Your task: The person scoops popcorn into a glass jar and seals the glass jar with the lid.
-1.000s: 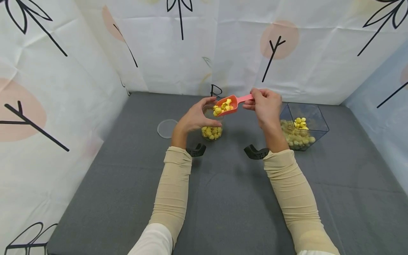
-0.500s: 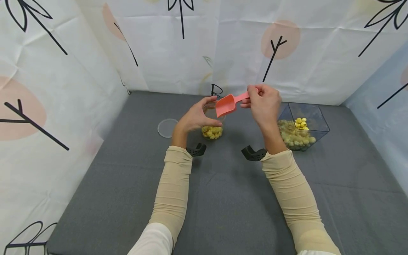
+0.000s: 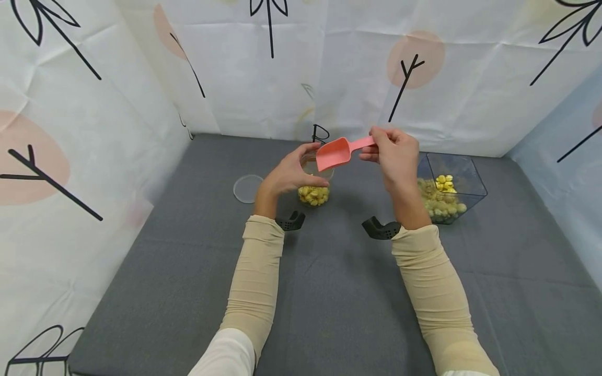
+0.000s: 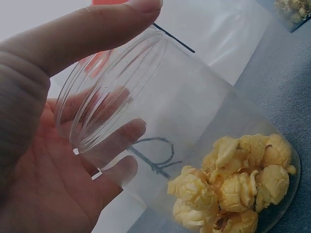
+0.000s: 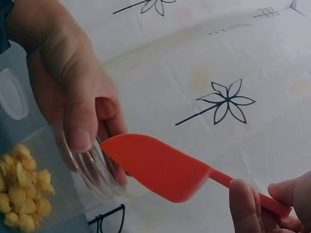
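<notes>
A clear plastic jar stands on the grey table with yellow popcorn at its bottom. My left hand grips it near the threaded mouth, thumb on one side and fingers on the other. In my right hand the thin handle of a coral-red scoop is pinched between thumb and fingers. The scoop's tip hangs over the jar's open mouth, tilted down, and its bowl shows no popcorn in the head view. The right wrist view has the scoop's underside and the jar's rim below its tip.
A clear square bin partly filled with popcorn stands right of my right wrist, some of it behind the forearm. A round clear lid lies left of the jar. Patterned white cloth walls the table's back and sides.
A second ago the scoop held popcorn; it tipped over the jar and now its bowl looks bare. My right hand has shifted slightly. The left hand stays on the jar.
</notes>
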A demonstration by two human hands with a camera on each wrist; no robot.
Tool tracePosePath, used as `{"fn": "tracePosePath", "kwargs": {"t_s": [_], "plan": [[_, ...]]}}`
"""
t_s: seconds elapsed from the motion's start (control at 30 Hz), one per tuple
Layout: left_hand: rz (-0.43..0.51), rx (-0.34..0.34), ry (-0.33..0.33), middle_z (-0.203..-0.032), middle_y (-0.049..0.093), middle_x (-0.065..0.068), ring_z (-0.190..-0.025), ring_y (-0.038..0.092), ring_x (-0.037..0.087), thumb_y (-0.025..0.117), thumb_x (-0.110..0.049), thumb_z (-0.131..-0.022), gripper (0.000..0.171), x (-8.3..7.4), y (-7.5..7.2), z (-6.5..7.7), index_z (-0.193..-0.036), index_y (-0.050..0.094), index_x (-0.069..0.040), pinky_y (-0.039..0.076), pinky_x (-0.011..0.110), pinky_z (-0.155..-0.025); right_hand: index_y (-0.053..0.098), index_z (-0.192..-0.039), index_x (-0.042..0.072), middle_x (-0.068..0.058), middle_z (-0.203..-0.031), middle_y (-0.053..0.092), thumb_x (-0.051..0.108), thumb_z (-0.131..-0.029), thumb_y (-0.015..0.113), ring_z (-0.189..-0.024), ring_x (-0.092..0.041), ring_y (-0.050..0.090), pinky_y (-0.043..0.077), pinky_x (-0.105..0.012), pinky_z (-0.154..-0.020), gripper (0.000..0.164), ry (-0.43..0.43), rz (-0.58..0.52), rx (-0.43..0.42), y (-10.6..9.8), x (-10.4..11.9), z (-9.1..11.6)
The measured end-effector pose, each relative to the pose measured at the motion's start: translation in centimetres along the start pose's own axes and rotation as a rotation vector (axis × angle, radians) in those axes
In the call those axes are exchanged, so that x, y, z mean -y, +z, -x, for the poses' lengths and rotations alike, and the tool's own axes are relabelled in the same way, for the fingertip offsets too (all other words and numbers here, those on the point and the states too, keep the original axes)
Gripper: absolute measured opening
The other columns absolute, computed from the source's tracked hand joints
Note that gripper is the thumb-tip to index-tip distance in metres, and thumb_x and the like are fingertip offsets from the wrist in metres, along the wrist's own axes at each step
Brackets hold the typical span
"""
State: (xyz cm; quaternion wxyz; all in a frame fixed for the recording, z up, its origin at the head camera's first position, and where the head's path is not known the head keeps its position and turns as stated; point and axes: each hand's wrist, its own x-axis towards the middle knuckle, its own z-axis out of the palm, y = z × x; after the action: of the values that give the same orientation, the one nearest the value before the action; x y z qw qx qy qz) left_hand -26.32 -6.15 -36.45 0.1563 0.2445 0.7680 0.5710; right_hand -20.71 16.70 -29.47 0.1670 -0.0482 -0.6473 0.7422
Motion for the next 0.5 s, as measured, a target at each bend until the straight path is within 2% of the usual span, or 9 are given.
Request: {"fn": "tracePosePath", "kwargs": {"t_s": [0.17,0.3,0.5], "plan": [[-0.004,0.001,0.011,-0.159,0.043,-0.001,-0.151,0.037,0.026,0.089,-0.020,-0.079,0.099,0.1,-0.1,-0.1,-0.160,0.031,-0.018,0.038,0.053,-0.119,0.073,-0.097,0.003,-0.005,-0.075,0.073,0.015,-0.095,0.073,-0.058,-0.011,0.070,0.061,-0.025,-0.063,0.013,0.022,-0.088,0.016,-1.2,0.6,0.1],[-0.008,0.009,0.015,-0.158,0.045,-0.001,-0.151,0.037,0.023,0.089,-0.022,-0.080,0.098,0.1,-0.1,-0.1,-0.159,0.032,-0.019,0.033,0.054,-0.122,0.073,-0.100,0.002,-0.006,-0.079,0.072,0.014,-0.095,0.072,-0.061,-0.012,0.072,0.061,-0.025,-0.066,0.012,0.037,-0.140,0.012,-2.1,1.0,0.2],[-0.017,0.011,0.013,-0.158,0.045,-0.003,-0.150,0.038,0.018,0.088,-0.023,-0.080,0.095,0.1,-0.1,0.0,-0.158,0.034,-0.022,0.033,0.053,-0.122,0.071,-0.105,0.001,-0.007,-0.084,0.069,0.015,-0.095,0.072,-0.064,-0.013,0.072,0.062,-0.024,-0.068,0.017,0.031,-0.173,-0.002,-3.2,1.4,0.4]]}}
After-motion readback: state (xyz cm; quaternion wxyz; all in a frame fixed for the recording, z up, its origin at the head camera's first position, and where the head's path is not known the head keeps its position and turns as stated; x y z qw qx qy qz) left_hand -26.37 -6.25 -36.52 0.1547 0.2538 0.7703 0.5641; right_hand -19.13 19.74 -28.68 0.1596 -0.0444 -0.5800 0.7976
